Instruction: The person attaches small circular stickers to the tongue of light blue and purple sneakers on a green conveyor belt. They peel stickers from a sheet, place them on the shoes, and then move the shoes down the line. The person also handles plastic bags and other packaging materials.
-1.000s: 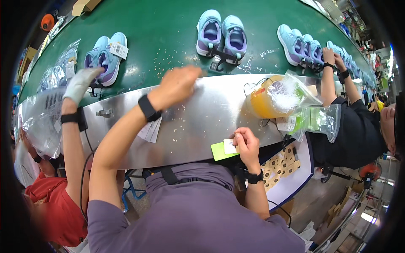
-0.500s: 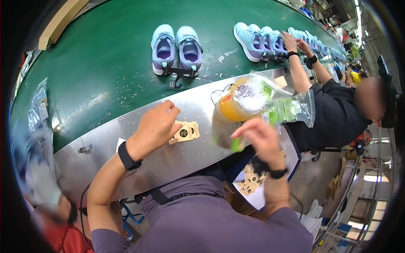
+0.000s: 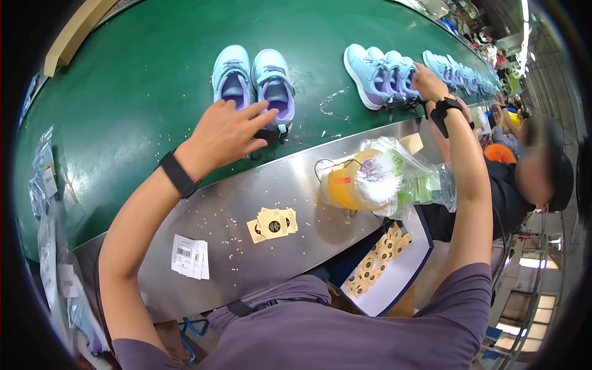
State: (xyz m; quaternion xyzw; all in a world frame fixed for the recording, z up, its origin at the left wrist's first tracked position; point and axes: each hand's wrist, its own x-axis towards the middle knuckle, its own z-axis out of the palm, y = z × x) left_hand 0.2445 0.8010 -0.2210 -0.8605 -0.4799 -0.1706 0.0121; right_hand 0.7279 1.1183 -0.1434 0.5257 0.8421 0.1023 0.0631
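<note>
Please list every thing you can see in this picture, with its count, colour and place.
near shoes: one pair, light blue with purple inside, green belt under left hand
far shoes: one pair, light blue, belt at right hand
conveyor belt: one, green
steel ledge: one, silver
tan tags: small stack, ledge
white labels: small stack, ledge
orange container in clear bag: one, ledge
tag tray: one, below ledge
left hand: fingers over near shoes
right hand: on far shoes

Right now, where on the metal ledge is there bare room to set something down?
Bare metal lies between the white labels and the tan tags, and between those tags and the orange tub. It is crowded around the tub with its plastic bags.
</note>
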